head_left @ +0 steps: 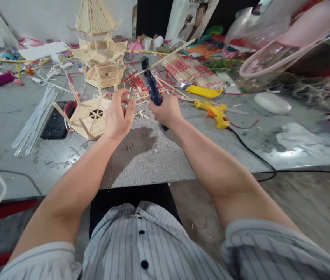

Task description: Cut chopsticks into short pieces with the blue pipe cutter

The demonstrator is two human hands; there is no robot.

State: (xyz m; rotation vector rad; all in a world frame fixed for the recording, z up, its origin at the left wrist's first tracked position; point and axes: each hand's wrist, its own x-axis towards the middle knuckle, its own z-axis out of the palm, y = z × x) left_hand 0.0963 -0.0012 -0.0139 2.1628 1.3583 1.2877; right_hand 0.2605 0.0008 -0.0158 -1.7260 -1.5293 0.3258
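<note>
My left hand [120,114] is loosely curled beside a low wooden stick base [90,116]. A gap shows between its thumb and fingers; a thin stick end shows by the fingertips, and I cannot tell whether they touch it. The base has upright posts and a spoked opening in its middle. My right hand [167,111] is closed around a dark blue hand tool [153,87], held upright, its exact kind unclear. A long wooden stick [173,53] slants across near the tool's top end; whether it is gripped there I cannot tell. Short stick pieces [142,114] lie between my hands.
A tiered wooden stick pagoda [102,58] stands behind the base. A yellow glue gun [216,112] and yellow cutter knife [202,91] lie right. Left are a phone [54,126] and clear glue sticks [36,120]. Packed sticks [188,70] and a white mouse [272,103] lie further off.
</note>
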